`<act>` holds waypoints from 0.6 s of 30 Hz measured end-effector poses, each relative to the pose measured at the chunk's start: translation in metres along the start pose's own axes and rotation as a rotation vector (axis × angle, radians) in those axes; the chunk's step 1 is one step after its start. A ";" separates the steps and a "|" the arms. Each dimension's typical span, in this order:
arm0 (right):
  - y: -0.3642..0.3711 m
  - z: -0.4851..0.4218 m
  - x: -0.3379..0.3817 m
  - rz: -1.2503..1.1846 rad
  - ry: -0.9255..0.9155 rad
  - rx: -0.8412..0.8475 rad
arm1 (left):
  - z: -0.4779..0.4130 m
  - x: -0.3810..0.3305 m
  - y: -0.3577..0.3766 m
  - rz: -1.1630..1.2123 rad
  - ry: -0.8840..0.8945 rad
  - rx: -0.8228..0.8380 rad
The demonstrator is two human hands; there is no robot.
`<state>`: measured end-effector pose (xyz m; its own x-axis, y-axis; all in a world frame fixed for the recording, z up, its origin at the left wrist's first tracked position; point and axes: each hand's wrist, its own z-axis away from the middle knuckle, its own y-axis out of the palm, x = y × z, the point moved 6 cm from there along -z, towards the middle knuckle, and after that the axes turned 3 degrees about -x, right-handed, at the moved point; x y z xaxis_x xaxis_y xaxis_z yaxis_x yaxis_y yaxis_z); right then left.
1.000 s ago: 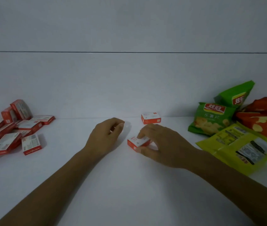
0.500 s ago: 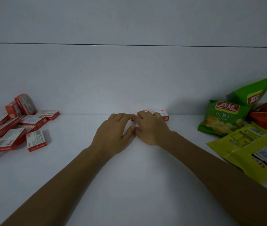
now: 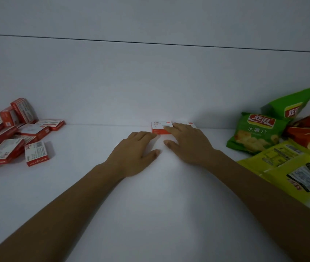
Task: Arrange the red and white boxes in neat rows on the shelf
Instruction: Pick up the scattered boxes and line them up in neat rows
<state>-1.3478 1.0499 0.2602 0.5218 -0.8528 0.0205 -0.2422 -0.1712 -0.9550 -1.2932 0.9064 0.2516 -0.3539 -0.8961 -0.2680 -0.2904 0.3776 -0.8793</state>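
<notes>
Red-and-white boxes sit side by side beneath the straight fingers of the right hand, against the back wall. The left hand lies flat, fingers straight, tips just beside them. Nudge both flush, fronts level, pressing lightly.

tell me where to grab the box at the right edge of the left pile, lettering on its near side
Best pinch the box across its two long sides, thumb on the near red lettered side, fingers over the far one, coming from above and its right. It lies flat at the edge of the pile, with bare shelf there.
</notes>
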 end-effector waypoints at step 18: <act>-0.008 0.006 0.021 0.153 -0.004 -0.076 | 0.004 -0.007 -0.003 0.041 0.009 -0.035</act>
<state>-1.3296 1.0364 0.2667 0.4772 -0.8698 -0.1251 -0.3806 -0.0763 -0.9216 -1.2858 0.9106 0.2546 -0.3741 -0.8775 -0.3001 -0.3059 0.4223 -0.8533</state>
